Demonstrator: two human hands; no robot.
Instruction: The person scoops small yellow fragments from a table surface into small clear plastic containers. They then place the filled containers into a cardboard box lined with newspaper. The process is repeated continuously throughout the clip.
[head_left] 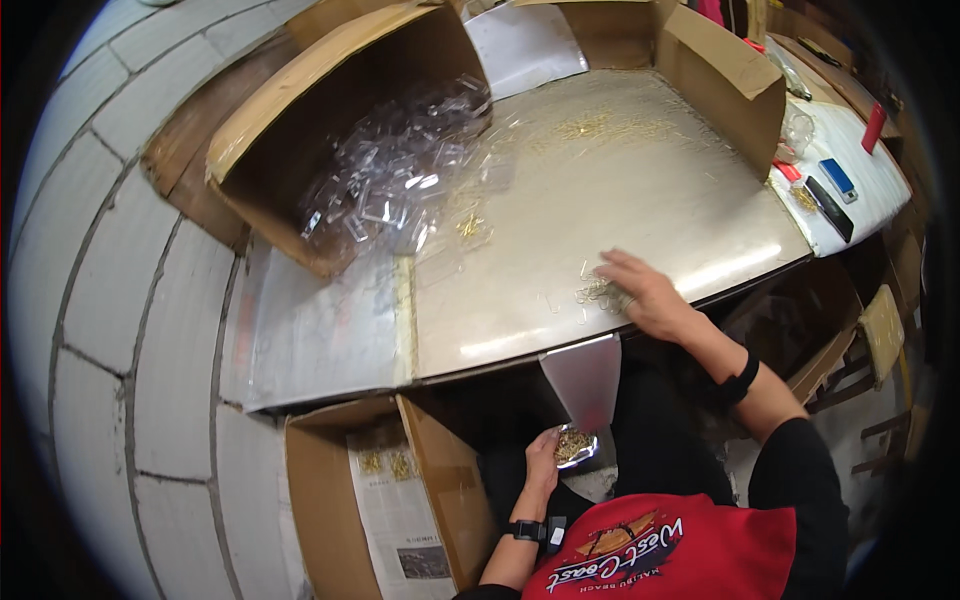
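Down by the table's front edge, my left hand (542,462) grips a small clear plastic box (590,458) at its side. Gold-coloured wire pieces (573,445), perhaps paper clips, fill the box. It sits beneath the lower end of a grey metal chute (585,375) fixed at the table edge. My right hand (652,300) is over the table near that edge, fingers stretched out and slightly blurred. Beside its fingers lies a loose little heap of similar wire pieces (595,290), partly covered by the hand.
A tipped cardboard box (245,150) spills many clear plastic boxes (385,180) onto the metal tabletop (500,310). More wire pieces (600,127) are scattered at the back. An open carton (460,490) with filled boxes (385,465) stands low left. Tools lie on a white pad (880,185).
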